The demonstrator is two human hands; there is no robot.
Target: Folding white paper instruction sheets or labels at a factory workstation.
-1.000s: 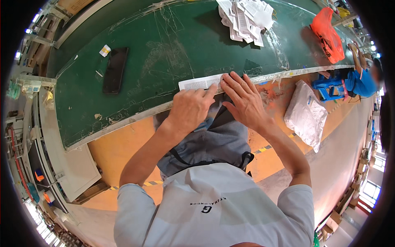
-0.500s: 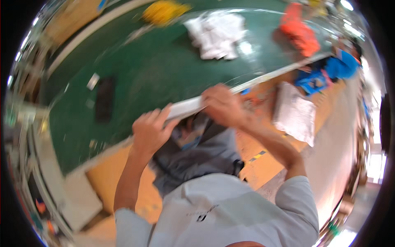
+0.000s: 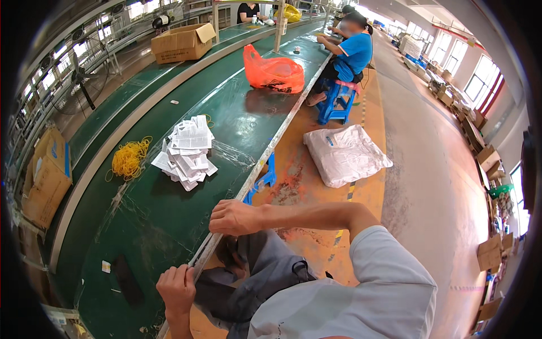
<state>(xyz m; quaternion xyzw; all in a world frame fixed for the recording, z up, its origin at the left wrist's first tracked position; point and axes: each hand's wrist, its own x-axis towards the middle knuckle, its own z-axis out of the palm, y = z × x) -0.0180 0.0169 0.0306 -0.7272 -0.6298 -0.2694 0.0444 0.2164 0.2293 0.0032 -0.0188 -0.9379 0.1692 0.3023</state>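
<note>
Both hands, left hand (image 3: 178,286) and right hand (image 3: 234,217), grip the white strip (image 3: 204,252) clenched between them.

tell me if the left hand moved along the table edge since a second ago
Yes. The left hand has slid away from the right hand along the green table's edge, toward the dark phone.

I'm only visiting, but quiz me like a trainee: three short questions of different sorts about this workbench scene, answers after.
1. True or false: both hands grip the table's metal edge rail.
2. Which lies nearest the right hand? A) orange bag B) pile of white leaflets C) cardboard box
3. What colour are the rubber bands left of the leaflets?

Key: 1 true, left hand too; 2 B; 3 yellow.
</note>
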